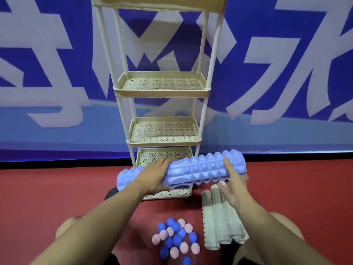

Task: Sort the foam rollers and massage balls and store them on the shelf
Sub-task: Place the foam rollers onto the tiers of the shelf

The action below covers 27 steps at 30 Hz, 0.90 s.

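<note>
Both my left hand [155,175] and right hand [232,185] grip the lilac ridged foam roller [191,170], held near the beige four-tier plastic shelf [162,92]'s bottom tier. Shelf tiers bare; beige rollers [219,220] and blue and pink spiky balls [176,237] remain on the floor.

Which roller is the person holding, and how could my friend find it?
Find the tall cream shelf against the blue banner. Low in front of it, the left hand and right hand hold a bumpy light-blue foam roller lying sideways. The other rollers are beige and lie on the red floor.
</note>
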Available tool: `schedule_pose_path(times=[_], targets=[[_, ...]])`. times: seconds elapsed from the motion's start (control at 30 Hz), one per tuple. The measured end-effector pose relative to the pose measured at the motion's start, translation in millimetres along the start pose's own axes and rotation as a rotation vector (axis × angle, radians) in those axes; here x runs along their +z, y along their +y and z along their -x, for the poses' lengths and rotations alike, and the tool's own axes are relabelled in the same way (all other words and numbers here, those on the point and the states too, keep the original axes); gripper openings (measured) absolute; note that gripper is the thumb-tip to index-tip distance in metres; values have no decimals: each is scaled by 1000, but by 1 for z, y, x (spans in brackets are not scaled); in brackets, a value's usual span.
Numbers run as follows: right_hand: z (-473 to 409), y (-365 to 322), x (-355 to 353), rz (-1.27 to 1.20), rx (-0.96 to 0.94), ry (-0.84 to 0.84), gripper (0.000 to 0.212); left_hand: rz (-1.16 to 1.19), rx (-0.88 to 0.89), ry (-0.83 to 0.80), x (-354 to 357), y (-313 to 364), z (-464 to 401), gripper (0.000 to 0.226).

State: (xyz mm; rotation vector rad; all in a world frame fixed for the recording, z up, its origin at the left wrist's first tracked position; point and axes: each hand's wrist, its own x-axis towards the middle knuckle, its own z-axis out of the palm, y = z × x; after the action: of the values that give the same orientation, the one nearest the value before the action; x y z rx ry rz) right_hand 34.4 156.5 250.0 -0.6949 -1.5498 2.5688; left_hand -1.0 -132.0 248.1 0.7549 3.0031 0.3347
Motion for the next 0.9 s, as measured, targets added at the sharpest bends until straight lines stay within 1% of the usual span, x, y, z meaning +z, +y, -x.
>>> schedule_pose_path(times=[0.07,0.1,0.13,0.2,0.27,0.33,0.4,0.5,0.63,0.73,0.83,0.9], targets=[[-3,1,-8,38,50,51,77,-45,40,30,6,-10,3,99],[-2,1,-12,65,91,58,81,-65,65,42,8,-15,5,96],[-4,1,-17,113,131,43,78,-82,87,52,9,-19,7,93],[-4,2,-28,215,231,-40,64,-109,116,70,12,-26,9,90],[0,6,-37,283,289,-96,62,-135,118,62,14,-29,9,91],[4,12,-42,300,287,-78,63,-158,98,29,19,-29,7,92],[7,18,-42,299,264,-2,62,-179,48,-13,26,-24,6,92],[6,29,-47,317,242,79,67,-194,-35,-9,38,-19,6,83],[1,38,-61,347,220,184,69,-179,-189,-64,45,-25,5,82],[-3,46,-63,398,187,245,71,-201,-252,-97,44,-32,7,79],[-6,55,-51,369,190,272,68,-67,-380,-80,40,-33,6,73],[-8,59,-39,339,186,272,65,-11,-479,-58,39,-33,4,65]])
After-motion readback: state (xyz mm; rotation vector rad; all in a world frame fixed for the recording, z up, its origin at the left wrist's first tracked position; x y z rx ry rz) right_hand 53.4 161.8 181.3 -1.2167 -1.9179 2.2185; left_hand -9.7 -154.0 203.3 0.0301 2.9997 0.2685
